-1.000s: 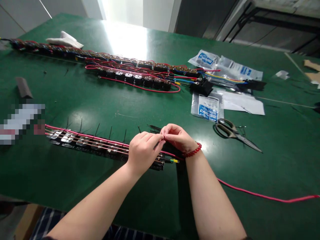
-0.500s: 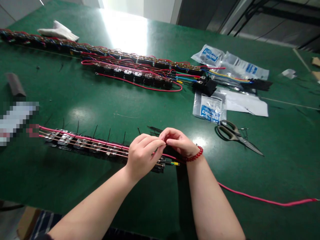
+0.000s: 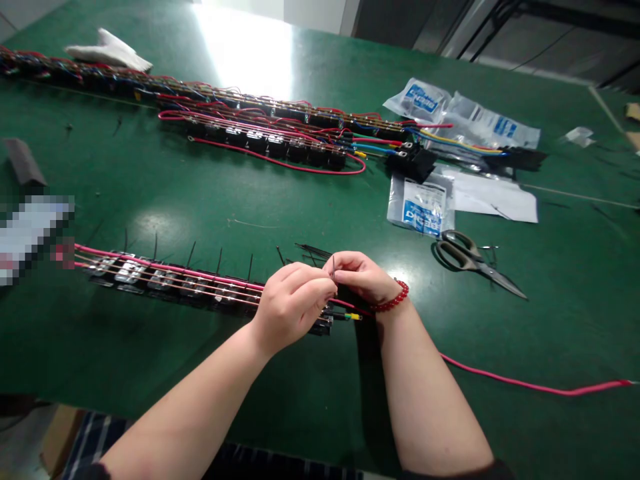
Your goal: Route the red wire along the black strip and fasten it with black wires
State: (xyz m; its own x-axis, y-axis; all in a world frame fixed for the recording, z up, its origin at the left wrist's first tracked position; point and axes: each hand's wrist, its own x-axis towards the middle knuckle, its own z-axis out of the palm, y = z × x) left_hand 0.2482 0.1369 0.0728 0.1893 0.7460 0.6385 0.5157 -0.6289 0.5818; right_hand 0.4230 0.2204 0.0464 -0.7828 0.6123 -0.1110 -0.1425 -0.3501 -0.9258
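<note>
My left hand (image 3: 293, 301) and my right hand (image 3: 363, 280) meet fingertip to fingertip above the right end of a black wired strip (image 3: 185, 287). Both hands are closed in a pinch on a thin black cable tie (image 3: 333, 265), whose end sticks up between them. Along the strip run pink wires and bare copper-coloured rods, with several black tie tails standing up from it. A yellow-green lead with a terminal (image 3: 354, 317) pokes out at its right end. My left hand hides part of the strip. Loose black cable ties (image 3: 310, 250) lie just behind my hands.
Scissors (image 3: 475, 263) lie to the right, below printed plastic bags (image 3: 423, 203) and white paper (image 3: 495, 200). Longer wired strips (image 3: 280, 110) cross the back of the green table. A pink cable (image 3: 525, 383) trails right. A white glove (image 3: 107, 52) rests at the far left.
The cable tie's end now shows upright between my fingertips. Both hands stay close together over the strip. The whole view has shifted slightly.
</note>
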